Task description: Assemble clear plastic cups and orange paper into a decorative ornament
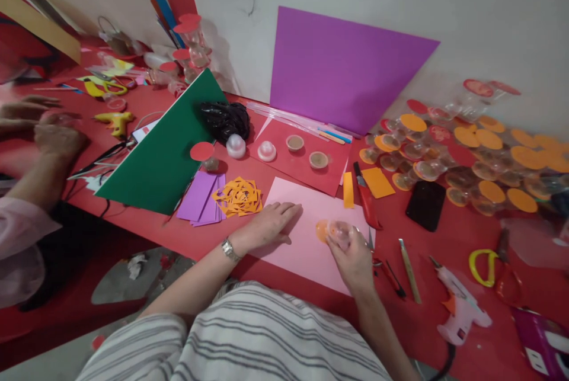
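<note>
My left hand lies flat on the left part of a pink sheet, fingers stretched out and nothing held. Over the sheet's right side, my right hand grips a clear plastic cup piece with an orange disc at its left end. Just left of the sheet are cut orange paper pieces and purple strips. Beyond it, a red sheet carries two small cups of brownish filling and a clear domed piece.
A green board stands at the left; a person's hands work beyond it. Many clear cups with orange discs fill the right back. A red cutter, black phone, glue gun and scissors lie at the right.
</note>
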Tool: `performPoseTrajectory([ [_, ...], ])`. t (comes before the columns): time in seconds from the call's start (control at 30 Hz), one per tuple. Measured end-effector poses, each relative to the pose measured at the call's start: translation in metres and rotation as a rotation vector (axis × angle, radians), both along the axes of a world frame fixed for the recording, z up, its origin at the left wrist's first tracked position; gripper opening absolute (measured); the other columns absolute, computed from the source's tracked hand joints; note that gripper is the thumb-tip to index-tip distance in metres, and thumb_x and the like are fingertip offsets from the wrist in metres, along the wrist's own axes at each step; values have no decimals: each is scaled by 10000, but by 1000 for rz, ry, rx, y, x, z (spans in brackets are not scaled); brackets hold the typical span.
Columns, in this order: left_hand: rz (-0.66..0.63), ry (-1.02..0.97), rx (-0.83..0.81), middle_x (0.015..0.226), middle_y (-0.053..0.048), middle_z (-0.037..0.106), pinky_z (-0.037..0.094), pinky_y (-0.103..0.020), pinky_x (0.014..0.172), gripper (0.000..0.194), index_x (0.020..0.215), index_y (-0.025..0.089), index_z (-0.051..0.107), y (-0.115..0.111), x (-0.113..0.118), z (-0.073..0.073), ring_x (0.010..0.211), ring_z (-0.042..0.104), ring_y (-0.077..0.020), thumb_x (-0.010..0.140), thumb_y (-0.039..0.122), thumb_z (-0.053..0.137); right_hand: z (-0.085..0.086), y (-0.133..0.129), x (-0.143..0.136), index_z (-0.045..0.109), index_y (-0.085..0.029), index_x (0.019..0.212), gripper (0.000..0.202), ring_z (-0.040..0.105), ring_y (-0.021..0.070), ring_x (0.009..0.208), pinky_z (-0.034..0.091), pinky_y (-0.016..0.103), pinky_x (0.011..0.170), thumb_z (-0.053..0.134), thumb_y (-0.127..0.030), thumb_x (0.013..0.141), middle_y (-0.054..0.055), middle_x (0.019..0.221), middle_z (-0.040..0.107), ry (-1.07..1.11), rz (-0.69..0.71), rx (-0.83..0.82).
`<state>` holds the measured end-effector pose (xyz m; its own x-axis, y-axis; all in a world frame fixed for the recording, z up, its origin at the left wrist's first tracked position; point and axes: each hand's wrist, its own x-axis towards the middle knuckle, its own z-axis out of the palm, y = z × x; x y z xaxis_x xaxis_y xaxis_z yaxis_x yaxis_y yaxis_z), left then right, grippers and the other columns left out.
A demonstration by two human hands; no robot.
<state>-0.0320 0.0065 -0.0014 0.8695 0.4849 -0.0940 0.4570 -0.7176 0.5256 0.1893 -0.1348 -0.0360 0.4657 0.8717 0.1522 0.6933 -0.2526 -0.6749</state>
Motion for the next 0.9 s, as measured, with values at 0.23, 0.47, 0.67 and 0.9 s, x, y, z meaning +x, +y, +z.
performPoseTrajectory([
  [0.23, -42, -21, 190, 1373, -140, 589, 482, -426, 967, 562, 1337, 223, 545, -6, -5, 1, 1183, 590, -298, 837, 264, 799, -5, -42, -22, 654, -211, 1076, 344, 681, 259, 828, 561, 385, 749, 589, -481, 874, 104, 937, 722, -6, 41, 41],
  [0.47, -122, -45, 347, 1176, -80, 667, 408, -346, 838, 153, 1089, 207, 684, -16, -11, 3, 961, 582, -199, 996, 180, 567, -2, -42, -22, 653, -224, 1076, 299, 688, 262, 882, 566, 385, 790, 595, -444, 882, 104, 970, 727, 13, 87, 55],
  [0.67, -141, -46, 420, 1125, -82, 682, 403, -344, 816, 163, 1117, 183, 669, -16, -20, 0, 913, 583, -189, 999, 164, 558, -8, -44, -20, 637, -214, 1120, 332, 695, 262, 889, 562, 387, 796, 593, -445, 885, 101, 978, 731, 38, 96, 46],
  [0.9, 131, -1, 484, 1047, -95, 681, 449, -364, 820, 149, 1016, 158, 683, -9, -23, 1, 905, 605, -213, 1002, 178, 536, -9, -44, -21, 626, -206, 1122, 339, 696, 276, 899, 558, 400, 773, 577, -437, 879, 107, 991, 731, 34, 87, 31],
])
